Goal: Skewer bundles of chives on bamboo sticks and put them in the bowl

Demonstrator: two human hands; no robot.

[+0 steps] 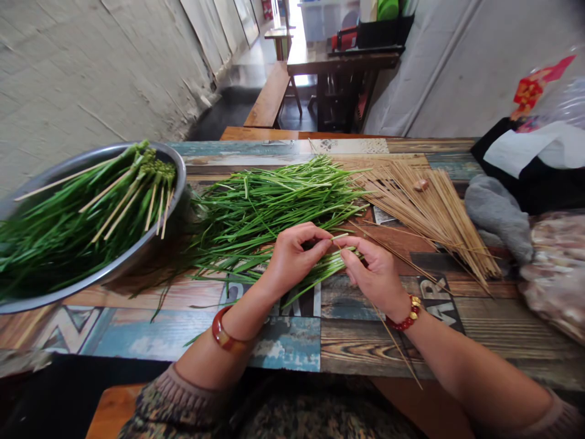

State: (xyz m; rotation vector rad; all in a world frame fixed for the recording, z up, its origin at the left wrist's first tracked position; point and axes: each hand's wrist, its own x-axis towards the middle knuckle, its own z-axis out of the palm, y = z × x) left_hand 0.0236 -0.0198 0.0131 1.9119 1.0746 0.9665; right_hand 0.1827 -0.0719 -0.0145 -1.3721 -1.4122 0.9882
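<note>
Your left hand (296, 259) and right hand (373, 265) firmly pinch a pale stalk (339, 236). Beyond them lie greens (278, 195) and skewers (414, 213); leftward sits a bowl (181, 171), rightward a grey bundle (496, 213).

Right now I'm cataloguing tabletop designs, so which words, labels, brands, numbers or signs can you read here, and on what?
"Z", or a turned "N": tabletop, front left.
"R": tabletop, right, beside another letter I can't settle.
Letters near the left hand: partly covered, unreadable.
Pale plank at the back, red wrapper: marks too small or blurred.
No brand or number is readable.
</note>
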